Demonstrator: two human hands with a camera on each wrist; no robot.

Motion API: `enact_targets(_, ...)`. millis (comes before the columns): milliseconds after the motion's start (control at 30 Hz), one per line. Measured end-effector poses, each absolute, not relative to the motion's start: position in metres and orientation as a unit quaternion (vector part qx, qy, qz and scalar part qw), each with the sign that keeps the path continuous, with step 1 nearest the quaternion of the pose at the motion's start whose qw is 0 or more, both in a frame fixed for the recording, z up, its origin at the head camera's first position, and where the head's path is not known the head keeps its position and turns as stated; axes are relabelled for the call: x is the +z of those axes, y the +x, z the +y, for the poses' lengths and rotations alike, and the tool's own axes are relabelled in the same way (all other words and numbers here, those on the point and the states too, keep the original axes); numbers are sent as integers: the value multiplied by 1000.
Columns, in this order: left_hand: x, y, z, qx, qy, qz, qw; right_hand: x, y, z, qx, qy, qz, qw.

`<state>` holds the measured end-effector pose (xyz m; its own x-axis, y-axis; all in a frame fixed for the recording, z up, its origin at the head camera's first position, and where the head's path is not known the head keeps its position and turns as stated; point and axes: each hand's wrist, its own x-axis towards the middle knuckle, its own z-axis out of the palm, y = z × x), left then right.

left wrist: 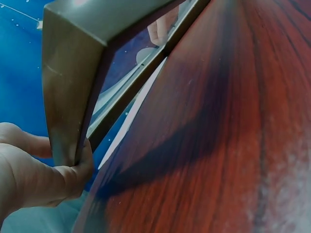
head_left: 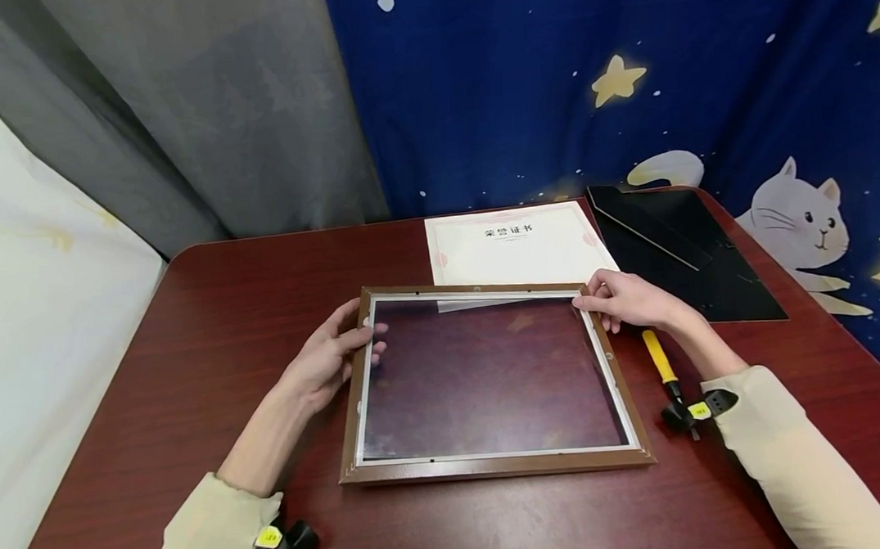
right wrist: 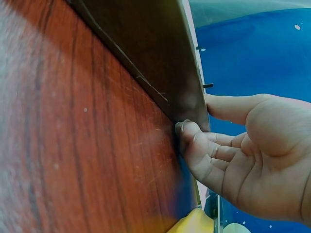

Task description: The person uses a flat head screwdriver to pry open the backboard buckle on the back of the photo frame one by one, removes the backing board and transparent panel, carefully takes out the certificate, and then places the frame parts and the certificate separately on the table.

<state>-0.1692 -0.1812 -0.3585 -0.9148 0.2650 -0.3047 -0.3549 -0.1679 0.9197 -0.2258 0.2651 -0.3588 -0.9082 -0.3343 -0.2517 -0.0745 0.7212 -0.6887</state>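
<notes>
A brown picture frame [head_left: 493,467] with a white inner edge and a clear pane [head_left: 489,379] is held above the table by both hands. My left hand [head_left: 333,353] grips its left side, thumb on top and fingers underneath, some of them showing through the pane. At the upper right corner my right hand [head_left: 625,299] pinches the frame between thumb and fingers. In the left wrist view the frame [left wrist: 73,73] stands off the wood and casts a shadow. The right wrist view shows curled fingers [right wrist: 194,145] under the frame's side.
Behind the frame lies a white certificate [head_left: 520,250] with Chinese lettering. A black backing board [head_left: 735,286] with a stand leg [head_left: 652,224] rests at the back right. A yellow-handled tool [head_left: 659,355] lies beside the right forearm. Curtains [head_left: 477,101] hang behind the dark red table [head_left: 250,315].
</notes>
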Motion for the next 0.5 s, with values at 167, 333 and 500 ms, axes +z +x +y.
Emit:
enact_targets(167,-360,-168,-182,749,-33,630,200,-359,-225,265,-355,-116,910,181)
enact_targets(333,-362,-165,-184,674,-36,716,176,-359,-226,265,-354,-123,909,180)
enact_targets(500,-361,-160,-184,542,-8,828,143,-360,-228,265,-352,-124,911,175)
